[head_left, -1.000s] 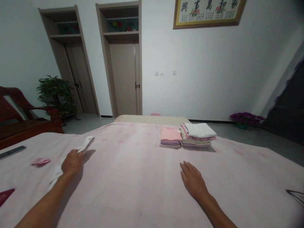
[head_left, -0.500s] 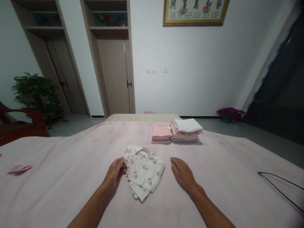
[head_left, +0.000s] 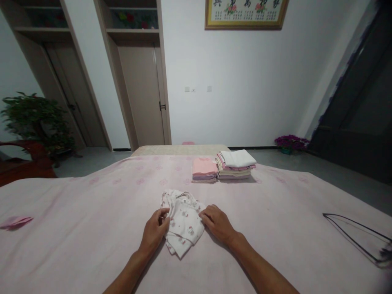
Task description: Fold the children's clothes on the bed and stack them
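Note:
A folded white garment (head_left: 186, 224) with a small printed pattern lies in front of me on the pale pink cover. A curved band shows at its top, and one corner points toward me. My left hand (head_left: 156, 228) pinches its left edge between thumb and fingers. On the opposite side, my right hand (head_left: 216, 222) has its fingers closed at the garment's right edge, with the thumb mostly hidden.
Beyond the garment stand a short stack of folded pink cloth (head_left: 204, 169) and a taller folded stack topped with white (head_left: 237, 159). A black wire hanger (head_left: 352, 241) lies at right, a small pink cloth (head_left: 15, 223) at far left. The pink cover (head_left: 92, 228) spreads beneath everything.
My right hand has moved left from beside the garment onto its right edge. My left hand has shifted slightly onto the left side of the cloth. The view has turned a little right.

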The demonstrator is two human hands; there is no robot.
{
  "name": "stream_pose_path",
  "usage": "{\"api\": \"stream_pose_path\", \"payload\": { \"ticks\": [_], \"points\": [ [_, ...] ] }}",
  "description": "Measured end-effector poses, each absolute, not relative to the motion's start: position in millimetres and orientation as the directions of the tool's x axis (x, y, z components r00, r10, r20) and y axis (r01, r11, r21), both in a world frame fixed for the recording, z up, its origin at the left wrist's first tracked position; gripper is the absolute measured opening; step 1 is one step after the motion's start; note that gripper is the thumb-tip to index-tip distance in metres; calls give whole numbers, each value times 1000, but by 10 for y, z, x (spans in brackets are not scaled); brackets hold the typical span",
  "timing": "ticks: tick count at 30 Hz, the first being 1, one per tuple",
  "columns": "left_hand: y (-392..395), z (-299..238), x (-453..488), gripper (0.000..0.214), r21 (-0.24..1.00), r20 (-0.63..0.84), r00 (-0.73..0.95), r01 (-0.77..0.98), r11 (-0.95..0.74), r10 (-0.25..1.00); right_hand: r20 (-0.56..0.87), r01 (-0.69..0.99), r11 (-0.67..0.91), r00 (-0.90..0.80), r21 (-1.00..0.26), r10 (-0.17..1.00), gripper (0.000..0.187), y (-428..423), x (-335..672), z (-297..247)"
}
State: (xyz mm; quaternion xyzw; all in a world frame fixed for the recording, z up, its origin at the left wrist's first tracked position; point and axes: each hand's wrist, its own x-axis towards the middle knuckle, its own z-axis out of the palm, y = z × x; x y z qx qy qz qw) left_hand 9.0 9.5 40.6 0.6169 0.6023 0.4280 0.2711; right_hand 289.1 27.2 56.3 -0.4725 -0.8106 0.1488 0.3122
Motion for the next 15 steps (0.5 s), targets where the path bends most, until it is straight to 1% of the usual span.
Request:
{"api": "stream_pose_path", "payload": {
  "ticks": [2, 4, 6, 8, 10, 11, 13, 14, 15],
  "points": [
    [20, 458, 120, 30, 859, 261, -40, 465, -214, 964, 289, 671, 404, -284, -622, 915, 37, 315, 2904, 579],
    [-59, 513, 166, 19, 834, 343, 51, 443, -329, 938, 251, 650, 299, -168, -699, 953, 35, 406, 2913, 606],
    [-127, 551, 221, 12, 787, 409, 157, 437, -435, 899, 244, 638, 250, -100, -728, 965, 29, 551, 2884, 639],
    [-172, 561, 272, 12, 747, 448, 241, 429, -508, 861, 209, 648, 222, -99, -728, 973, 35, 734, 2800, 671],
    [-191, 548, 308, 17, 727, 459, 281, 426, -538, 843, 129, 663, 179, -125, -727, 984, 40, 915, 2671, 692],
    [-191, 539, 322, 27, 723, 461, 281, 431, -540, 842, 87, 672, 157, -137, -724, 987, 39, 991, 2597, 696],
    [-184, 522, 342, 49, 714, 462, 267, 453, -534, 846, 33, 685, 124, -145, -718, 989, 31, 1095, 2448, 696],
    [-180, 518, 351, 53, 705, 459, 270, 468, -532, 846, 26, 686, 116, -141, -719, 990, 24, 1121, 2381, 695],
    [-178, 516, 359, 51, 693, 456, 277, 485, -533, 846, 32, 680, 114, -132, -724, 991, 18, 1133, 2324, 697]
  ]
}}
